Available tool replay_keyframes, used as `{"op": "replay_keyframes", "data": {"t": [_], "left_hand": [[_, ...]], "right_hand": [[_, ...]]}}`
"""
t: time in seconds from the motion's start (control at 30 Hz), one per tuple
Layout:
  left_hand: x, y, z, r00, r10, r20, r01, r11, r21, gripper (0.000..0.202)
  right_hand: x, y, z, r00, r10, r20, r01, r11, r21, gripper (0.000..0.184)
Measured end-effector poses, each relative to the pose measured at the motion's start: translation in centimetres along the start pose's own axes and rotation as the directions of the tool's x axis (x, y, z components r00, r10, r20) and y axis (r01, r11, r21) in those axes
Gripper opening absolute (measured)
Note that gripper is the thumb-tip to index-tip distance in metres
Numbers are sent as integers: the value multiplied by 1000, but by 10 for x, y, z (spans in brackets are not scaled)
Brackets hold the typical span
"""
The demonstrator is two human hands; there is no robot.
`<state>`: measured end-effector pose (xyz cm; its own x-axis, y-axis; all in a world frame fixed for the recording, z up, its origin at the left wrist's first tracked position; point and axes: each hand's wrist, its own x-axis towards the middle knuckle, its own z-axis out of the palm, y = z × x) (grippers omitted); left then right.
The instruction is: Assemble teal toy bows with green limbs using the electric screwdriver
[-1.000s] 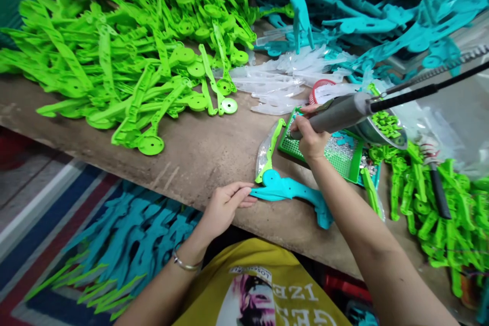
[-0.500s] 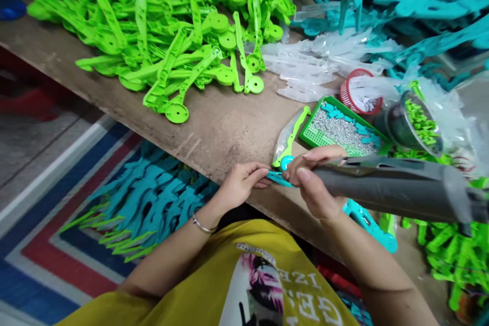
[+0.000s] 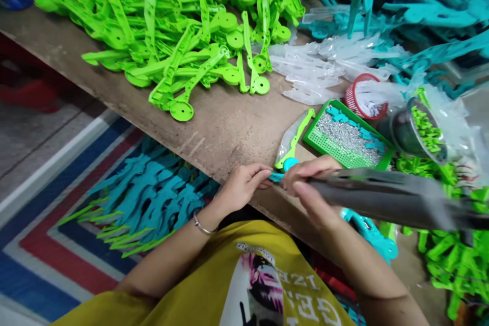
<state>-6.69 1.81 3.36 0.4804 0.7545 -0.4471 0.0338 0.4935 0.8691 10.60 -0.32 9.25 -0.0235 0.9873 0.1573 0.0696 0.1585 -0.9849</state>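
At the table's near edge, my left hand (image 3: 244, 183) pinches the end of a small teal plastic piece (image 3: 276, 177) between thumb and fingers. Close to its right, my right hand (image 3: 317, 188) is wrapped round a dark grey electric screwdriver (image 3: 382, 197), whose body points off to the right. Its tip is hidden behind my fingers, as is much of the teal piece. Just beyond my hands lies a lime-green part with a clear cover (image 3: 296, 137) and a teal disc (image 3: 291, 163) at its lower end. Another teal part (image 3: 372, 237) shows under my right forearm.
A green basket (image 3: 319, 140) holds metal bits and teal pieces, near a red basket (image 3: 355, 107) and a metal bowl (image 3: 407, 127). Lime-green parts (image 3: 171, 35) heap at the back, with clear covers (image 3: 313, 69) beside them. Teal parts (image 3: 153, 188) hang or lie below the edge.
My right hand and the screwdriver have shifted slightly left, closer to my left hand. Less of the teal piece shows between them. The whole view has moved a little.
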Motion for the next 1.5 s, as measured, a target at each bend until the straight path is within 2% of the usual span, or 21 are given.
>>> {"op": "replay_keyframes", "data": {"t": [0.07, 0.13, 0.27, 0.37, 0.47, 0.63, 0.73, 0.83, 0.9, 1.0, 1.13, 1.33, 1.5], "left_hand": [[1, -2, 0, 1000, -18, 0, 18, 1000, -10, 43], [2, -3, 1, 1000, -24, -1, 24, 999, -26, 44], [2, -4, 3, 1000, 10, -6, -10, 999, -37, 45], [1, -5, 3, 999, 34, -28, -32, 998, 56, 41], [-1, -7, 3, 998, 39, -47, -32, 990, 139, 37], [0, -7, 0, 998, 58, -36, -53, 990, 128, 35], [1, -8, -1, 998, 62, -20, -60, 994, 87, 36], [2, -10, -2, 998, 53, -19, -51, 997, 65, 37], [4, -12, -2, 999, 43, -25, -42, 998, 50, 39], [5, -14, -2, 999, 28, -33, -27, 999, 32, 40], [6, -14, -3, 999, 16, -31, -15, 999, 30, 42], [5, -13, -3, 999, 11, -34, -10, 1000, 18, 42], [5, -14, -3, 999, 24, -31, -23, 1000, 13, 41]], "right_hand": [[4, -10, -5, 996, -73, -51, 80, 986, 149, 20], [8, -16, -7, 992, -93, -90, 110, 973, 201, 20], [14, -11, -3, 980, -140, -139, 172, 952, 252, 22], [18, -7, 1, 969, -167, -180, 211, 942, 262, 22], [25, -11, -4, 944, -189, -270, 255, 938, 234, 20], [42, -15, -30, 862, -224, -455, 279, 959, 57, 19], [53, -7, -49, 790, -276, -547, 310, 950, -32, 19], [66, 8, -63, 743, -327, -584, 346, 935, -83, 18], [74, 21, -69, 747, -335, -574, 325, 938, -125, 16], [85, 40, -73, 777, -314, -545, 263, 949, -172, 16], [96, 57, -76, 779, -302, -550, 250, 953, -170, 16], [101, 69, -79, 782, -277, -559, 176, 958, -229, 18], [104, 73, -80, 804, -273, -528, 204, 961, -185, 17]]}}
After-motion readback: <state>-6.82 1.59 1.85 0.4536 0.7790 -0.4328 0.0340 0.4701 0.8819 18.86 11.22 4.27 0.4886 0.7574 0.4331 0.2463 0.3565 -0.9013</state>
